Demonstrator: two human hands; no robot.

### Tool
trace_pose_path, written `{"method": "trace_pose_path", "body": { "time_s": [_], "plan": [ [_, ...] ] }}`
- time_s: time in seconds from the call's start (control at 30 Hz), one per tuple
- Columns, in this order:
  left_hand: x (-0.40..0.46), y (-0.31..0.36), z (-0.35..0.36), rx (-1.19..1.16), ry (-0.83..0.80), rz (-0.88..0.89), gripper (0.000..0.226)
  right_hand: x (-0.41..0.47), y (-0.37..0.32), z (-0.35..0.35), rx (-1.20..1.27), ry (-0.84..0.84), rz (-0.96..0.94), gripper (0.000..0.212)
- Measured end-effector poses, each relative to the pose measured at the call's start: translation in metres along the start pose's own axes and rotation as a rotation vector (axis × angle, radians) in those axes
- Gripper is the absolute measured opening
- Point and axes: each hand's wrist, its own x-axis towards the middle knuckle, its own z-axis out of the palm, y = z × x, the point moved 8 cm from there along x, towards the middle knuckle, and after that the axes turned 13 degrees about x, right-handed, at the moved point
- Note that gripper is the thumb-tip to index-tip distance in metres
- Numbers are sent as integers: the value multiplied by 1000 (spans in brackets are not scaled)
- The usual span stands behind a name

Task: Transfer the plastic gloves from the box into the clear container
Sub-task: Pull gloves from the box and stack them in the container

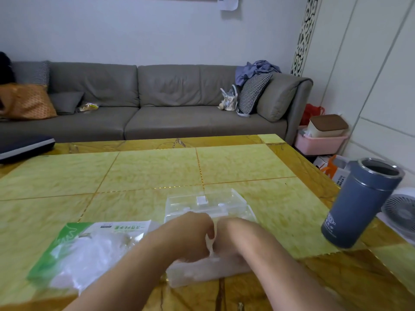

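Note:
A clear container [238, 269] lies at the table's near edge, its hinged lid [203, 202] open at the back. A whitish stack of plastic gloves [197, 273] fills it. My left hand [190, 234] is down in the container with curled fingers, pinching a strip of glove plastic [211, 244]. My right hand [229, 236] is bent down into the container right beside it, touching the left hand, with its fingers hidden. The green-and-white glove box [89, 245] lies flat to the left of my left forearm, with crumpled clear plastic showing through it.
A blue-grey metal flask [361, 203] with no cap stands near the table's right edge. A dark flat cushion [24, 145] sits at the far left corner. The yellow tiled table [157, 171] stretches toward a grey sofa [157, 102]. A fan [402, 212] stands on the floor at right.

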Motion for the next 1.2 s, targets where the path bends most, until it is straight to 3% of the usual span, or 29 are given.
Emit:
{"method": "trace_pose_path", "body": {
  "time_s": [0.07,0.13,0.23,0.43,0.53,0.67,0.8,0.9,0.97,1.03,1.13,1.2],
  "plan": [
    [-1,6,1,-49,32,-38,26,8,-4,4,-15,-23,-28,32],
    [-1,13,10,-48,-69,-42,25,10,-3,9,-54,-56,6,37],
    [4,9,20,-4,-219,-48,29,5,0,6,-19,-20,37,63],
    [5,4,22,-12,-418,-38,36,0,0,8,-107,-23,-75,43],
    [-6,13,7,90,-257,36,38,3,3,-3,-73,120,-55,32],
    [-46,8,-17,-192,143,59,47,-8,0,-20,-27,334,-38,8],
    [-102,-46,-44,-391,557,-42,40,-40,-19,-32,-5,561,-78,20],
    [-143,-115,-49,-431,755,-234,44,-72,-56,-33,87,712,-291,27],
    [-161,-163,-38,-455,787,-366,45,-89,-94,-18,237,660,-542,25],
    [-166,-195,-19,-519,703,-438,38,-91,-129,7,354,491,-663,23],
    [-158,-202,8,-529,543,-384,18,-74,-166,42,113,419,-610,44],
    [-152,-196,17,-498,494,-340,12,-61,-177,48,75,462,-582,19]
  ]
}}
